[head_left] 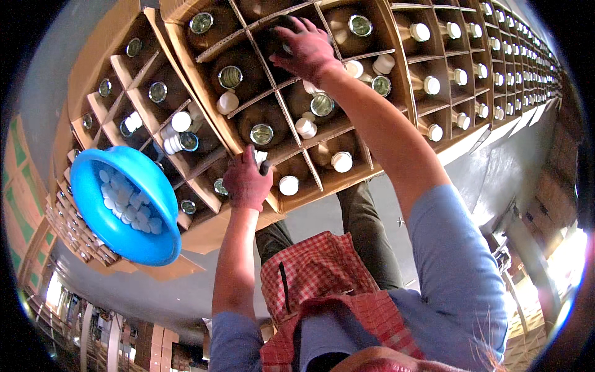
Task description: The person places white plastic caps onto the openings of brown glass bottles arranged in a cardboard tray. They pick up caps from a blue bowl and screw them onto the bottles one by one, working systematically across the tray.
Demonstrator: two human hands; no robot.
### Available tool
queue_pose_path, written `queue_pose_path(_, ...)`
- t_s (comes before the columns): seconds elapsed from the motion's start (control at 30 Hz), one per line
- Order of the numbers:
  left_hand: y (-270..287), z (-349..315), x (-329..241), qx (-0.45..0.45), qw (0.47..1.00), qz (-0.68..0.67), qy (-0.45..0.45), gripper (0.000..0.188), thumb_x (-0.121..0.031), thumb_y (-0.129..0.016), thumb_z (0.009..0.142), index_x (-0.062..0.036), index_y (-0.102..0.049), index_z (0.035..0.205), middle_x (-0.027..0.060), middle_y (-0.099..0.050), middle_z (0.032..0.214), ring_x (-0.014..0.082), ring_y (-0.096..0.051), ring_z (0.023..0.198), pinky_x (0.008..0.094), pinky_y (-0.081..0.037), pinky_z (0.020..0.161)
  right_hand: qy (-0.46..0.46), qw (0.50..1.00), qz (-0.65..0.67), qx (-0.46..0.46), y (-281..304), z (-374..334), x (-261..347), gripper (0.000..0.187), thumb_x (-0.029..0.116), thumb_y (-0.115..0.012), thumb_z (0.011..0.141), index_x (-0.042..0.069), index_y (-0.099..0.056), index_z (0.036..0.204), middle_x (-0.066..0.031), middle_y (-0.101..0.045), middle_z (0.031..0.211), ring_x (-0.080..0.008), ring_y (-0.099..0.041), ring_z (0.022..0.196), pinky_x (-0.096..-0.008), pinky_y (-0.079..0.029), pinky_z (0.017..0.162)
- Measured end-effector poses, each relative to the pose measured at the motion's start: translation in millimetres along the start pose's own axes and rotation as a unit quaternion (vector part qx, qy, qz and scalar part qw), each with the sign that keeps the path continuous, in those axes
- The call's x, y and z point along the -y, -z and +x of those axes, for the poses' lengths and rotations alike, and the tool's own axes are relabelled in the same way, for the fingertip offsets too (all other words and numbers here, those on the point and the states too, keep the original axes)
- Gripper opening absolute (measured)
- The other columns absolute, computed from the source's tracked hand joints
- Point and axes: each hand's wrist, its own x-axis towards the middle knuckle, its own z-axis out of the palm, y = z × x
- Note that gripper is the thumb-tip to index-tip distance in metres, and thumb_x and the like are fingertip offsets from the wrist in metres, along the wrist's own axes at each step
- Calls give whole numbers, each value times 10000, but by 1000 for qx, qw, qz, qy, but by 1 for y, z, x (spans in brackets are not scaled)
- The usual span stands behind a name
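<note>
My left hand (249, 180), in a pinkish glove with dark fingertips, is closed around white caps (260, 157) at the near edge of a divided cardboard box (315, 171). Farther off, my right hand (305, 52), gloved alike, reaches down into a compartment. Its fingers are spread around a small glint, perhaps a bottle mouth; the hand partly hides what is below. Around the hands stand glass bottles, some with bare mouths, like the uncapped bottle (261, 134), others closed, like the white-capped bottle (341, 162). Loose white caps (305, 128) lie beside some bottles.
A blue bowl (162, 243) of white caps rests on the left box (80, 102), which holds more bottles. To the right, a long row of divided boxes holds capped bottles (432, 85). A grey floor (310, 223) shows below the box edge.
</note>
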Motion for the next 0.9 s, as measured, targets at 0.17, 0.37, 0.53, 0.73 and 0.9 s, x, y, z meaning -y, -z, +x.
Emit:
queue_pose_path(0.17, -20, 16, -4, -136, 981, 79, -113, 495, -136, -610, 744, -98, -504, 1226, 164, -465, 1275, 343, -464, 1135, 498, -342, 998, -175, 976, 95, -82, 44, -78, -54, 402, 355, -694, 714, 170, -631, 1065, -117, -635, 1035, -293, -589, 993, -397, -481, 842)
queue_pose_path(0.37, -21, 18, -51, -134, 987, 89, -1, 666, -260, -680, 729, -93, -397, 1308, 163, -370, 1354, 358, -394, 1227, 500, -326, 1024, -150, 974, -141, 91, 31, -101, -77, 422, 365, -674, 732, 138, -586, 1077, -64, -630, 1035, -297, -544, 1047, -436, -394, 909)
queue_pose_path(0.53, -39, 53, -33, -140, 987, 59, 42, 703, -321, -750, 659, -121, -407, 1239, 152, -400, 1271, 369, -404, 1163, 502, -385, 917, -156, 987, 19, 27, 16, -98, -98, 552, 378, -737, 655, 111, -561, 1105, -100, -617, 1058, -303, -541, 1047, -426, -388, 916)
queue_pose_path(0.73, -37, 62, -34, -86, 986, 128, 66, 708, -330, -765, 627, -120, -413, 1204, 163, -413, 1258, 370, -408, 1168, 515, -375, 925, -119, 985, 42, -114, 49, -89, -109, 582, 497, -736, 651, 122, -579, 1066, -147, -638, 909, -332, -601, 867, -434, -486, 721)
queue_pose_path(0.9, -36, 63, -34, -113, 986, 115, 43, 744, -321, -759, 639, -117, -416, 1266, 181, -436, 1275, 357, -425, 1174, 507, -365, 954, -171, 966, -171, 89, 80, -9, -86, 420, 481, -614, 793, 213, -574, 1114, -135, -629, 1028, -330, -599, 940, -458, -482, 761)
